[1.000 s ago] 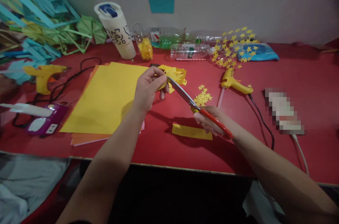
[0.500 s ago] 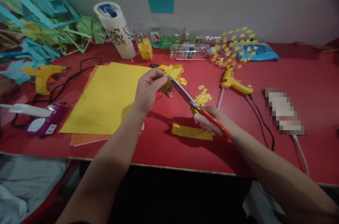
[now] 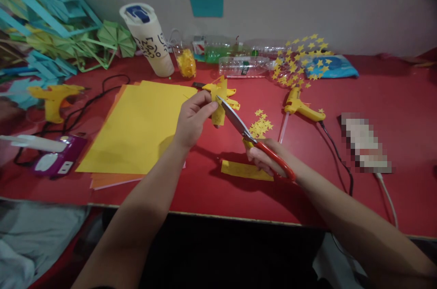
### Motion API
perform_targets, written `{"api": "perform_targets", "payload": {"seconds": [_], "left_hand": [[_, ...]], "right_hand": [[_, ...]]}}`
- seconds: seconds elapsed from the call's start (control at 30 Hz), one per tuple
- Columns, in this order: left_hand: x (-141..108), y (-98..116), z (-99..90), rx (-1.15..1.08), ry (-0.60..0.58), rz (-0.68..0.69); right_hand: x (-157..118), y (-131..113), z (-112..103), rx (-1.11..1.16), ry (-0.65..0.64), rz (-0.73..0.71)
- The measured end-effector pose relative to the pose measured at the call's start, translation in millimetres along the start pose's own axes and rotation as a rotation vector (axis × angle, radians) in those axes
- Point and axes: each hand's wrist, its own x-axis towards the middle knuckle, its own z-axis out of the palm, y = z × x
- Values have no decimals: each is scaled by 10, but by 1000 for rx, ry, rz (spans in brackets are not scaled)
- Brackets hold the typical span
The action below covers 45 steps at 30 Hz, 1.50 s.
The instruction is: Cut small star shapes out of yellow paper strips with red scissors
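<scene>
Between thumb and fingers, my left hand pinches a small strip of yellow paper, held up over the table. My right hand is closed around the red handles of a pair of scissors, whose blade tips meet the strip next to my left thumb. Below the scissors, a flat yellow paper rectangle lies on the red table. A small heap of yellow paper stars sits just beyond my right hand. Yellow scraps lie behind the held strip.
Yellow sheets are stacked at left, near a yellow glue gun and a purple device. At right are another glue gun and a blurred-out phone. A white tumbler and plastic bottles stand or lie along the wall.
The yellow strip has turned in my left hand and now hangs more upright, with more of its length showing. The left fingers beneath it have drawn in. The scissors have barely moved.
</scene>
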Motion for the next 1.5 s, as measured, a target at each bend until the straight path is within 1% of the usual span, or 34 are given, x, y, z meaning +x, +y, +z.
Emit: {"api": "perform_targets", "payload": {"seconds": [0.27, 0.5, 0.8, 1.0, 1.27, 1.43, 1.5], "left_hand": [[-8, -19, 6, -25, -1, -24], [-7, -11, 16, -4, 6, -39], [-5, -31, -5, -6, 1, -33], [-1, -11, 3, -32, -5, -52], [18, -3, -10, -55, 48, -100], [27, 46, -16, -78, 121, -133], [25, 64, -17, -88, 124, -165]], "right_hand": [[-46, -86, 24, 26, 24, -15], [-7, -112, 74, 28, 83, 131], [21, -47, 73, 41, 97, 140], [32, -13, 60, 33, 98, 120], [32, -54, 41, 23, 85, 128], [29, -81, 46, 5, 111, 134], [20, -101, 48, 19, 123, 112]]}}
